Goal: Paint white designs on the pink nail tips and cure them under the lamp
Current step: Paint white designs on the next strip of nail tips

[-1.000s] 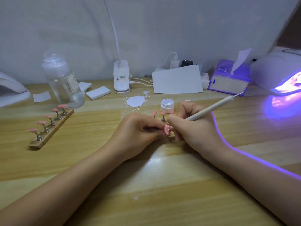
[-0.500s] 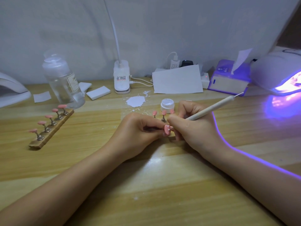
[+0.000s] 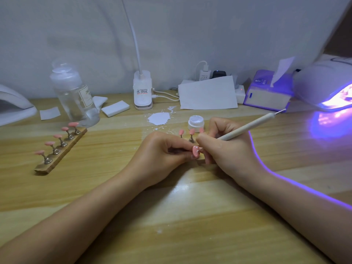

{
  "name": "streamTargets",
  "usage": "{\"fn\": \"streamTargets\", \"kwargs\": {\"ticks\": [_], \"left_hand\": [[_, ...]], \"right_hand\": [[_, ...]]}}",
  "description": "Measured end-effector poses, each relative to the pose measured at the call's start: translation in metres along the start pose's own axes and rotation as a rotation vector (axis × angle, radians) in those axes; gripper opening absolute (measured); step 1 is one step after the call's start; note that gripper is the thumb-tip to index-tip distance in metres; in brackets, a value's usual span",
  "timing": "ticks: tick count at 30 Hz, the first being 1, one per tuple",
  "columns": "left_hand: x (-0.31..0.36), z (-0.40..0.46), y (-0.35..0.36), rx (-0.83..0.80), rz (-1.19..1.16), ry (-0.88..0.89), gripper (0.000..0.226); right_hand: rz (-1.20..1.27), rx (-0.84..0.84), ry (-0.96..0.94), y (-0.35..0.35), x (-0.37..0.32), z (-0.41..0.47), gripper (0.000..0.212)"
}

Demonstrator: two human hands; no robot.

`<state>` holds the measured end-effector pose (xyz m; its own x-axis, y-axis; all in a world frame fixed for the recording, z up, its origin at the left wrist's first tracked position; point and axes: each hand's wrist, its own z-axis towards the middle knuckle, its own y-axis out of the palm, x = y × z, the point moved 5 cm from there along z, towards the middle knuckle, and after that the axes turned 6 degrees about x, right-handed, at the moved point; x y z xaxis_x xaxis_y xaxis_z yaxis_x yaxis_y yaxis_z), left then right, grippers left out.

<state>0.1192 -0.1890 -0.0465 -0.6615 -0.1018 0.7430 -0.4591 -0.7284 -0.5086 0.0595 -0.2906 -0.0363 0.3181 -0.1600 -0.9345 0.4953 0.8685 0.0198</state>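
Surface: wooden table is lying under both hands
Left hand: is pinching a pink nail tip
Right hand: is gripping a dotting pen

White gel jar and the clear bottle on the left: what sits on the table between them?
In the head view, a white paint smear lies between the white gel jar and the clear bottle, with a white block nearer the bottle.

Dim, soft room light, violet glow from lamp at right, wide-angle bending at edges
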Motion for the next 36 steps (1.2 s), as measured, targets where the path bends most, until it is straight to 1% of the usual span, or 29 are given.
{"fn": "streamTargets", "kwargs": {"ticks": [36], "left_hand": [[-0.0019,-0.0001,-0.0005,0.004,0.005,-0.002,0.01]], "right_hand": [[-0.002,-0.006,0.008,0.0,0.0002,0.0003,0.038]]}}
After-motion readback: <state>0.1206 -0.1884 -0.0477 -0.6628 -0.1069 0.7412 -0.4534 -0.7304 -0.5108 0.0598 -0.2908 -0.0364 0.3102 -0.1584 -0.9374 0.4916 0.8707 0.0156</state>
